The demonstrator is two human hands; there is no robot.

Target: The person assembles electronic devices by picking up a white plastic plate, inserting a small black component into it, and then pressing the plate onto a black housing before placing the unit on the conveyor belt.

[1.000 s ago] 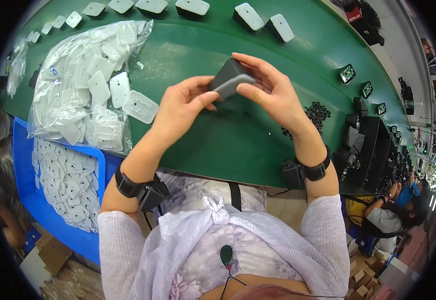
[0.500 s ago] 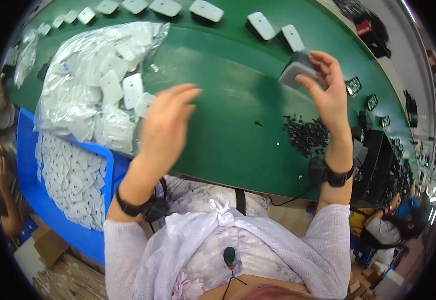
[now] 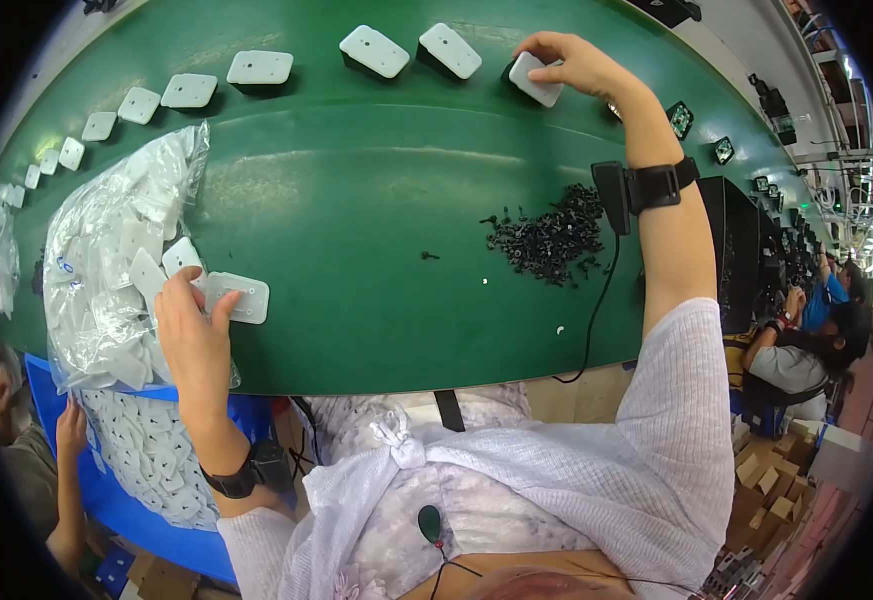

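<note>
At the far right of the table, my right hand (image 3: 576, 66) grips a small black box with a white top (image 3: 535, 80), thumb and fingers at its sides. My left hand (image 3: 192, 325) is at the bag's right edge, with thumb and fingers closed on a white plastic cover plate (image 3: 246, 298). This plate is a rounded rectangle with small holes, partly hidden by the fingers. Beside it, the clear plastic bag (image 3: 86, 225) holds many similar plates, and another white plate (image 3: 182, 258) shows just past my fingertips.
White-topped boxes (image 3: 374, 52) line the far side of the green table (image 3: 356, 220). A pile of black screws (image 3: 556, 238) lies at the right, one loose screw (image 3: 430, 256) apart. A blue bin (image 3: 136, 520) of white pieces stands lower left. Circuit boards (image 3: 680, 120) lie right; other people work nearby.
My right hand has carried the box farther away, towards the row at the far side. My left hand has moved to the bag and closed on a plate. The whole view has shifted.
</note>
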